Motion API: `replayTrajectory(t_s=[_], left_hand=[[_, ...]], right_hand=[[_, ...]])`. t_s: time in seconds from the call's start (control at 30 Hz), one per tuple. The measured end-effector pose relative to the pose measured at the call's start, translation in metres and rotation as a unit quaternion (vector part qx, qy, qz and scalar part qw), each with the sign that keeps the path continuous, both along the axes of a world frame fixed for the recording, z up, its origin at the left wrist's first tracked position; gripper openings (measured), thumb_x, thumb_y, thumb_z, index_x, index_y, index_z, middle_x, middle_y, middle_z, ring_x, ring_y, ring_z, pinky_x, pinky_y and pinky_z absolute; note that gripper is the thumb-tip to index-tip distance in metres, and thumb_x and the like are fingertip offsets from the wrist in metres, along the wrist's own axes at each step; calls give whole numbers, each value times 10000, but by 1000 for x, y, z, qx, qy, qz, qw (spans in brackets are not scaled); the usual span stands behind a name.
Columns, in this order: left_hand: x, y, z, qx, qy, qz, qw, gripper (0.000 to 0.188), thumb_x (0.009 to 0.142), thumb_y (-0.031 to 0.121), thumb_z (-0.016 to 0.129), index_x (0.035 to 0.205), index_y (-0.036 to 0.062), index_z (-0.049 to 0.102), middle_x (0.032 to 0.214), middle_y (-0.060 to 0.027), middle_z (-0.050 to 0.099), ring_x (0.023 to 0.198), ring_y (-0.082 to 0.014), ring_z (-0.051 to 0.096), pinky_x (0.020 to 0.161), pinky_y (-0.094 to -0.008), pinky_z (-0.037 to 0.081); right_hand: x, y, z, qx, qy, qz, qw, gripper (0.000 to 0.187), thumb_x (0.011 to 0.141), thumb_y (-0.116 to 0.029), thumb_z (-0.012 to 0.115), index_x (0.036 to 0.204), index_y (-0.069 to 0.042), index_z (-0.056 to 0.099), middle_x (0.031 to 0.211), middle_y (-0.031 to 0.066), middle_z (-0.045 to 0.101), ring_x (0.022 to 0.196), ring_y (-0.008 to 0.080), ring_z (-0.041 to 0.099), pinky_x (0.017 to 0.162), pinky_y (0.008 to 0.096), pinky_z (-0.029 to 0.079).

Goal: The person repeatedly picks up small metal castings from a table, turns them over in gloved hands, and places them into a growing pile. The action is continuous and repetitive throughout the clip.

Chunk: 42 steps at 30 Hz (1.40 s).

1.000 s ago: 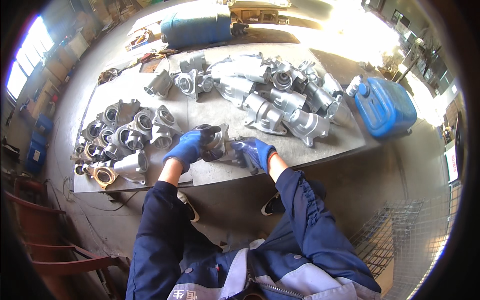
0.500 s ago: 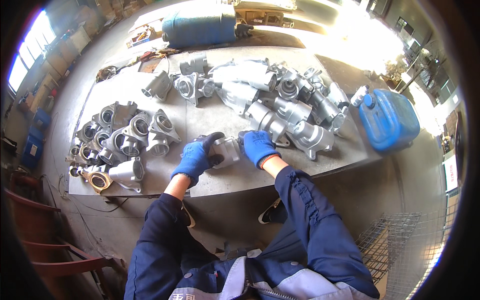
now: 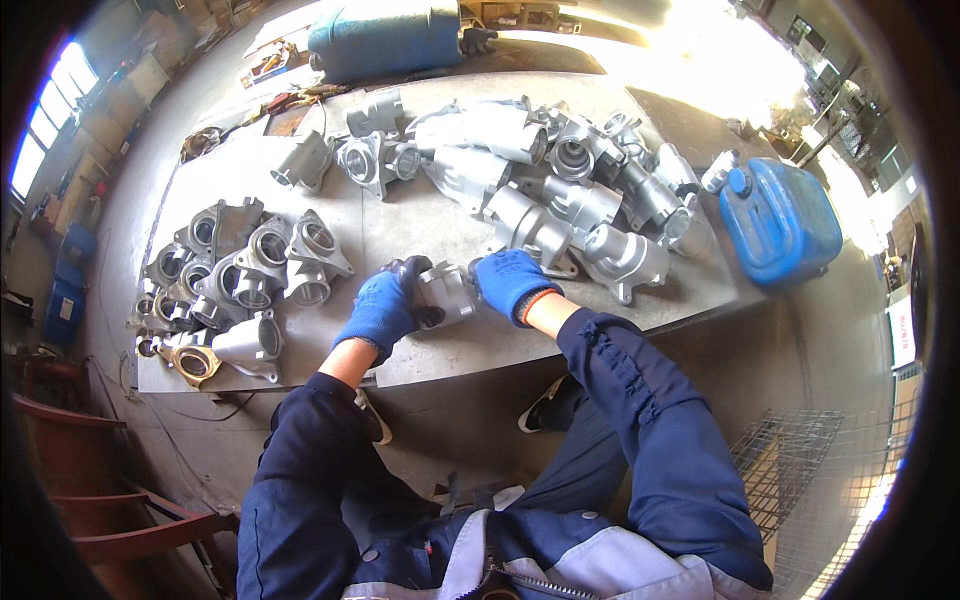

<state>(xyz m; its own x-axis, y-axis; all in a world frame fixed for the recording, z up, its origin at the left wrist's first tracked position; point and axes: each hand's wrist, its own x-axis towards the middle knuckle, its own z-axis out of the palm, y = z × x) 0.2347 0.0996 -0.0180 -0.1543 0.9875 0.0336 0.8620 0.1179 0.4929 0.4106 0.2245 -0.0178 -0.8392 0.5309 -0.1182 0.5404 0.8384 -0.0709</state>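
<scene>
Between my hands, near the table's front edge, is a silvery cast-metal housing (image 3: 447, 293) with a round opening facing me. My left hand (image 3: 384, 308), in a blue knit glove with dark fingertips, grips its left end. My right hand (image 3: 514, 283), gloved the same way, is closed at its right end; its fingertips are partly hidden. Left of my hands sits a cluster of flanged metal castings (image 3: 220, 270), many with round openings upward. To the right and behind lies a looser heap of larger silvery castings (image 3: 570, 210).
The grey metal table (image 3: 430, 355) carries everything. A blue plastic jerrycan (image 3: 790, 220) stands at the right edge. Beyond the far edge lies a blue drum (image 3: 385, 42). A reddish-brown chair (image 3: 130, 540) is at lower left, and wire mesh (image 3: 790, 480) at lower right.
My left hand has shifted slightly down and left on the housing, its thumb no longer showing along the front. The housing is tilted a little differently. The whole view has shifted slightly.
</scene>
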Motion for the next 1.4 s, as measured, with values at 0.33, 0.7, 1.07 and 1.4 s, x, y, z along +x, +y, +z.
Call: replayTrajectory(t_s=[0.33,0.7,1.07,1.4], left_hand=[[3,1,-3,-9,-2,-5,1000,693,586,199,882,1188,115,547,1033,-175,651,972,-369,628,836,-420,514],[11,-4,-1,29,124,99,987,614,691,401,797,1179,125,545,1016,-160,663,949,-343,643,824,-440,495],[98,-25,-65,71,337,76,936,535,840,63,504,1372,84,451,1066,-185,594,939,-355,596,717,-452,498],[175,-50,-73,67,291,77,951,578,863,75,495,1431,146,411,1184,-219,561,925,-334,616,778,-472,480]], right_hand=[[22,-17,0,-84,37,-32,995,239,859,-194,524,943,-73,712,914,194,694,851,341,689,756,446,538],[68,-74,-38,-218,268,-212,914,298,952,-305,447,968,-82,644,824,147,696,774,332,675,710,418,538],[150,-170,-63,-681,373,-340,530,361,984,-304,543,1288,-112,516,855,102,657,685,191,661,577,335,554],[161,-163,-60,-581,383,-391,603,238,930,-269,613,1035,-56,614,825,21,622,681,98,544,605,280,474]])
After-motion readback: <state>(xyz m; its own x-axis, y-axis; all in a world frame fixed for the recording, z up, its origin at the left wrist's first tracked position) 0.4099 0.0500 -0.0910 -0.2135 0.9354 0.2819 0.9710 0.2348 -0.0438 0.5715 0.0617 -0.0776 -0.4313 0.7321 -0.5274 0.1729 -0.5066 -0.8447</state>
